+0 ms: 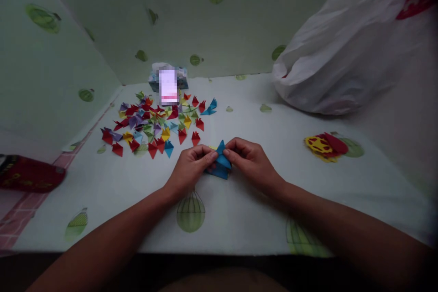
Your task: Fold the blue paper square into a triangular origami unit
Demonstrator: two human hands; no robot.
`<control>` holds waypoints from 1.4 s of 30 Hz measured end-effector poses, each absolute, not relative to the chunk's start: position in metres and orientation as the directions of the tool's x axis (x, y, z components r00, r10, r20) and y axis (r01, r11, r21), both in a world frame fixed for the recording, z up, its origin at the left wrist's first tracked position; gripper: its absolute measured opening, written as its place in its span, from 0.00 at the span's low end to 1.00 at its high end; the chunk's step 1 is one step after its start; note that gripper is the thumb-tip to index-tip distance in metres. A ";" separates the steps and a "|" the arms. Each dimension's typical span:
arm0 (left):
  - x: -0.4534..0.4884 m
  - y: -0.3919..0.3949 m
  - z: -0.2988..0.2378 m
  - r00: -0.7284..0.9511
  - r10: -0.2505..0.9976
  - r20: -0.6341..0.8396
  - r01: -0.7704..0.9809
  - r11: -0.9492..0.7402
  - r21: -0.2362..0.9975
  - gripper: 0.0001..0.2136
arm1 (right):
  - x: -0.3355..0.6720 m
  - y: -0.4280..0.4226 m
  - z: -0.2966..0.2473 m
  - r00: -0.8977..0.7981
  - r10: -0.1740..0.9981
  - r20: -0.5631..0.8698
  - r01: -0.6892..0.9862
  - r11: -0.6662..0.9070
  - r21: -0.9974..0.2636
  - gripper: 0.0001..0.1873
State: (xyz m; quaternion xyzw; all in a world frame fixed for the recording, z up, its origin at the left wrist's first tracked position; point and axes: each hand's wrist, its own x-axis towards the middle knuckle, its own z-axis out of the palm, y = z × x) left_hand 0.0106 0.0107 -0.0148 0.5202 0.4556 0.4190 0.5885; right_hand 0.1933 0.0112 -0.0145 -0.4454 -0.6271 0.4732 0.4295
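Between my two hands is a piece of blue folded paper (224, 160), with a pointed tip standing up. My left hand (193, 162) pinches its left side between thumb and fingers. On the other side, the thumb and index finger of my right hand (251, 159) grip the paper near the tip. More blue paper (219, 172) shows below my fingertips; whether it is part of the same piece I cannot tell. Beyond my left hand lies a spread of small folded paper pieces (160, 145) in red, yellow, green, purple and blue.
A lit phone (169, 86) leans on a tissue box (185, 78) behind the folded pieces. Red and yellow cut-out shapes (321, 144) lie to the right. A big white plastic bag (318, 64) fills the back right. At the left edge is a dark red packet (30, 174).
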 end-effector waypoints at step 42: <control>0.010 0.011 -0.013 0.203 0.979 0.011 -0.065 0.002 0.998 0.11 | 0.195 0.014 -0.012 -0.218 0.976 -0.008 -0.104 -0.031 -0.994 0.09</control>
